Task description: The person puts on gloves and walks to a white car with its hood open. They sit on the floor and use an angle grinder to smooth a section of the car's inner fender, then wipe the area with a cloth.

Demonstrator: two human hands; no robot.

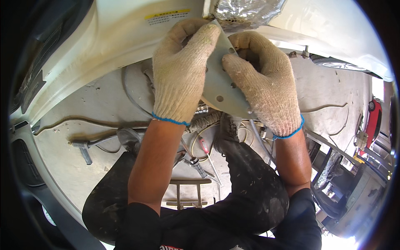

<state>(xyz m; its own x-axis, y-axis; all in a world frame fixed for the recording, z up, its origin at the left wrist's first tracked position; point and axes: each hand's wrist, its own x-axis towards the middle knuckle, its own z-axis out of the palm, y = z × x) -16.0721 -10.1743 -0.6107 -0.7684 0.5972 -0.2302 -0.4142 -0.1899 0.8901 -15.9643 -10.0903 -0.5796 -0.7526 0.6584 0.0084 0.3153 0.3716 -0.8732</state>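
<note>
Perforated plate (pixel 221 79) grasped by fingers of left hand (pixel 181 66) and right hand (pixel 268 79) | plate held just below foil patch (pixel 250 9) | drop could be caused by knit gloves (pixel 280 106) slipping on smooth metal | red-handled tool (pixel 203 144) seen on floor (pixel 329 85), beneath patch

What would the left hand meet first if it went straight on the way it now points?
Leaving aside the metal plate it holds, the left hand would probably meet the white car body first, near the foil; how much gap lies between is unclear.

Head-worn fisheye, facing downward, close
</note>
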